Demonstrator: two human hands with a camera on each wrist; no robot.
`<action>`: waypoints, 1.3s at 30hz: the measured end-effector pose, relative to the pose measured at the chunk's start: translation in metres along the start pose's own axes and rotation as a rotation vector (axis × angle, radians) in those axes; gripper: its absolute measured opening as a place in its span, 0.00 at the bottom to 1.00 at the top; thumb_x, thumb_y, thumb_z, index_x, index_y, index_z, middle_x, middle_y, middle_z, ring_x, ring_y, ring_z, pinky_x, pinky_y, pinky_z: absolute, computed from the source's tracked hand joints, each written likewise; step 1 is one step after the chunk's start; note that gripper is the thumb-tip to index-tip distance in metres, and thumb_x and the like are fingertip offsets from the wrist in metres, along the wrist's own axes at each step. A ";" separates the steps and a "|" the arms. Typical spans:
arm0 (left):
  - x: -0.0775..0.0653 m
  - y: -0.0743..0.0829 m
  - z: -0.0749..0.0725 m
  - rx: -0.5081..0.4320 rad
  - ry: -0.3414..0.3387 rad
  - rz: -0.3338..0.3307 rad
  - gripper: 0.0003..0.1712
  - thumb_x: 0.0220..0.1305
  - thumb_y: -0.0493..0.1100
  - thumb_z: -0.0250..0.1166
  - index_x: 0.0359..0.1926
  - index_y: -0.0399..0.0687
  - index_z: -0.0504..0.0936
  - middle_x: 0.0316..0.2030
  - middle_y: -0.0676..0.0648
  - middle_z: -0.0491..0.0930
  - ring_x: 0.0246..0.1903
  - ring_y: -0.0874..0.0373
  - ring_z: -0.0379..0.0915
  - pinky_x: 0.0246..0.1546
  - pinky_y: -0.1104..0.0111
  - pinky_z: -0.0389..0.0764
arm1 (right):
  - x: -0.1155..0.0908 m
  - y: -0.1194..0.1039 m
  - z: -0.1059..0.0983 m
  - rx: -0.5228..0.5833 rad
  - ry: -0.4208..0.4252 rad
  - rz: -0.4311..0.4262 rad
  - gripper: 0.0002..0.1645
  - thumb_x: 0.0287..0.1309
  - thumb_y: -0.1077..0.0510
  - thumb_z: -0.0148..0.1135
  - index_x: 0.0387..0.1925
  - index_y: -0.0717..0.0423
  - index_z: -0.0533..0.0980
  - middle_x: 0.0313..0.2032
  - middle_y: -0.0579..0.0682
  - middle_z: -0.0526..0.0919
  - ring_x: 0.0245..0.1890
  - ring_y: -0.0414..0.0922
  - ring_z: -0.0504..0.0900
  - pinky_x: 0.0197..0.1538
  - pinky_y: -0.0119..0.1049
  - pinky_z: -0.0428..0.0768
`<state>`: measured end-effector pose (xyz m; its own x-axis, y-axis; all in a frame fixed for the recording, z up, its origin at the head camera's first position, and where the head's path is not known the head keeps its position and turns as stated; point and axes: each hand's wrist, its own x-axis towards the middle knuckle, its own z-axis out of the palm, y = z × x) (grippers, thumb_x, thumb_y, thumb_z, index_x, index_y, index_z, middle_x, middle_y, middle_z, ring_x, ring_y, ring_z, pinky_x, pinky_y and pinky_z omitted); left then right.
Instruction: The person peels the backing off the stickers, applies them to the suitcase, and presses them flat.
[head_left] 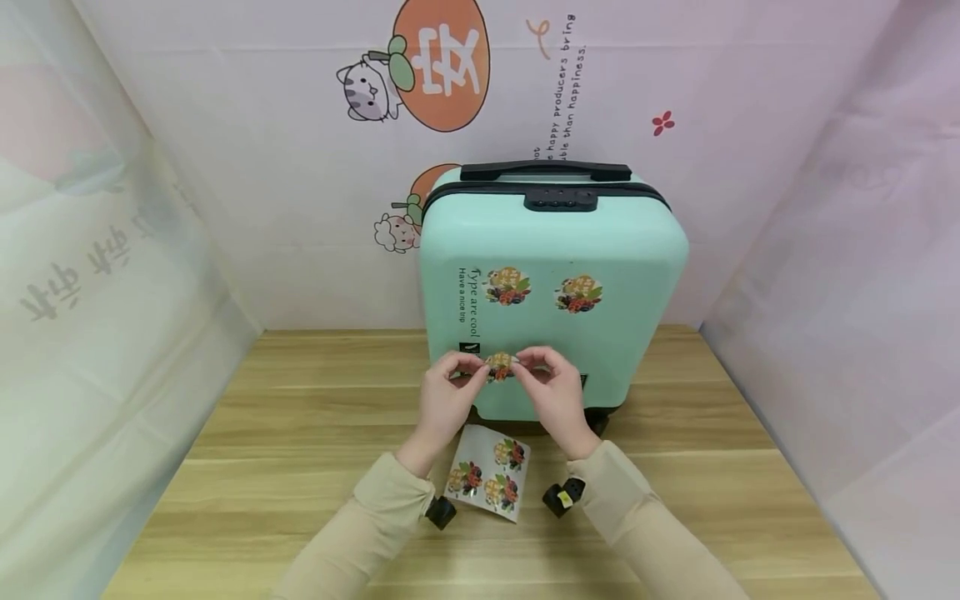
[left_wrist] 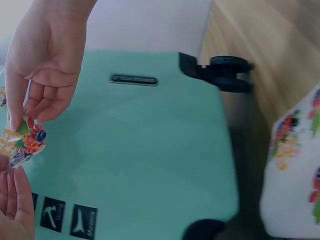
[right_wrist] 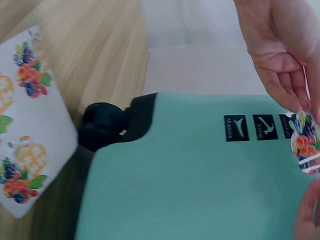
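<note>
My left hand [head_left: 446, 398] and right hand [head_left: 557, 398] pinch opposite sides of a round fruit sticker [head_left: 500, 367] between thumb and fingertips. They hold it in front of the lower part of a mint-green suitcase [head_left: 540, 242] standing upright. Printed berries and a green leaf show on the sticker [left_wrist: 29, 142] in the left wrist view. Two similar stickers, a left one [head_left: 507, 286] and a right one [head_left: 578, 294], are on the upper face of the case. Below my hands, a white sticker sheet [head_left: 480, 443] with several fruit stickers lies on the wooden table.
Black wheels show at the case's bottom, one wheel [right_wrist: 102, 125] clear in the right wrist view. Small dark icon labels [left_wrist: 83, 221] line one side of its face. A printed curtain [head_left: 300, 167] hangs behind, and the wooden table [head_left: 322, 417] extends to both sides.
</note>
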<state>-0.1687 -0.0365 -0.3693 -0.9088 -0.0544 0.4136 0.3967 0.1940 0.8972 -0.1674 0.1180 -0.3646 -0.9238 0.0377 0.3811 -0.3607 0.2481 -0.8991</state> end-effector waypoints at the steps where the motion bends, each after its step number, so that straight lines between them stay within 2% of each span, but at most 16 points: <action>1: 0.003 0.001 0.001 -0.003 0.012 0.019 0.04 0.57 0.30 0.66 0.33 0.30 0.81 0.33 0.36 0.81 0.33 0.52 0.78 0.35 0.63 0.83 | 0.002 -0.001 0.001 -0.015 0.022 -0.034 0.07 0.58 0.63 0.63 0.38 0.61 0.79 0.36 0.56 0.80 0.37 0.42 0.79 0.45 0.35 0.79; 5: 0.012 0.004 0.004 -0.014 0.062 0.096 0.04 0.57 0.32 0.66 0.32 0.33 0.83 0.32 0.38 0.81 0.32 0.49 0.78 0.32 0.66 0.82 | 0.010 -0.006 0.004 -0.047 0.091 -0.141 0.06 0.57 0.64 0.64 0.37 0.63 0.79 0.35 0.57 0.80 0.37 0.48 0.78 0.47 0.39 0.79; 12: 0.022 0.008 0.008 0.024 0.111 0.171 0.04 0.57 0.35 0.67 0.31 0.36 0.84 0.31 0.40 0.82 0.30 0.50 0.80 0.30 0.70 0.82 | 0.019 -0.010 0.009 -0.067 0.189 -0.197 0.07 0.54 0.65 0.65 0.35 0.66 0.79 0.34 0.60 0.80 0.36 0.53 0.78 0.44 0.47 0.80; 17: 0.027 0.012 0.010 0.095 0.133 0.216 0.04 0.57 0.34 0.67 0.30 0.35 0.83 0.29 0.41 0.82 0.27 0.52 0.79 0.28 0.71 0.81 | 0.023 -0.011 0.012 -0.122 0.239 -0.272 0.05 0.55 0.64 0.65 0.32 0.65 0.80 0.30 0.58 0.80 0.32 0.50 0.79 0.39 0.43 0.81; 26: 0.029 0.015 0.013 0.138 0.170 0.244 0.04 0.57 0.35 0.67 0.30 0.36 0.83 0.28 0.42 0.82 0.27 0.53 0.79 0.28 0.71 0.81 | 0.027 -0.012 0.015 -0.234 0.297 -0.424 0.03 0.54 0.65 0.66 0.28 0.63 0.80 0.29 0.56 0.81 0.28 0.48 0.80 0.34 0.37 0.81; 33: 0.031 0.017 0.016 0.162 0.191 0.271 0.04 0.57 0.34 0.66 0.29 0.35 0.83 0.28 0.42 0.81 0.25 0.53 0.79 0.26 0.71 0.81 | 0.029 -0.013 0.015 -0.290 0.324 -0.492 0.02 0.53 0.67 0.66 0.27 0.62 0.80 0.27 0.55 0.80 0.26 0.47 0.79 0.32 0.38 0.81; 39: 0.031 0.019 0.017 0.205 0.214 0.293 0.04 0.57 0.34 0.66 0.28 0.35 0.83 0.27 0.42 0.81 0.24 0.54 0.79 0.25 0.72 0.81 | 0.030 -0.012 0.016 -0.333 0.323 -0.516 0.02 0.52 0.67 0.66 0.26 0.62 0.79 0.26 0.55 0.80 0.26 0.47 0.79 0.31 0.39 0.81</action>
<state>-0.1918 -0.0175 -0.3415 -0.7058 -0.1659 0.6887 0.5809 0.4209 0.6967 -0.1930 0.1008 -0.3455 -0.5415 0.1085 0.8337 -0.6373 0.5936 -0.4913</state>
